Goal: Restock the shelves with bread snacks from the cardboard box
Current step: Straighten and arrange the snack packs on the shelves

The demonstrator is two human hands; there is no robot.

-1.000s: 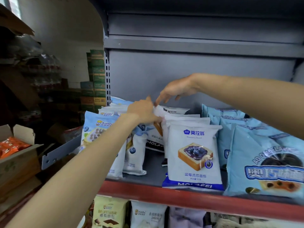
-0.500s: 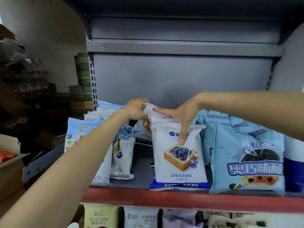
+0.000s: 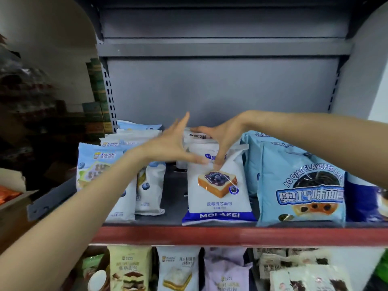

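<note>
A row of white MOLAFEI blueberry bread packs stands upright in the middle of the shelf with the red front lip. My right hand reaches over the row, thumb on a rear pack and fingers pressing down on the front pack's face. My left hand is spread with straight fingers just left of the row, thumb touching the front pack's top, holding nothing. The cardboard box with orange packs sits at the far left edge.
White-blue XianDu packs stand left of the row, with a gap of bare shelf between. Light-blue Ao Qiao packs and a dark-blue pack stand on the right. More bread packs fill the shelf below. Stacked cartons lie behind left.
My left hand has let go of the rear pack and spread open. My right hand stays pressed on the front pack. The view has shifted right.
</note>
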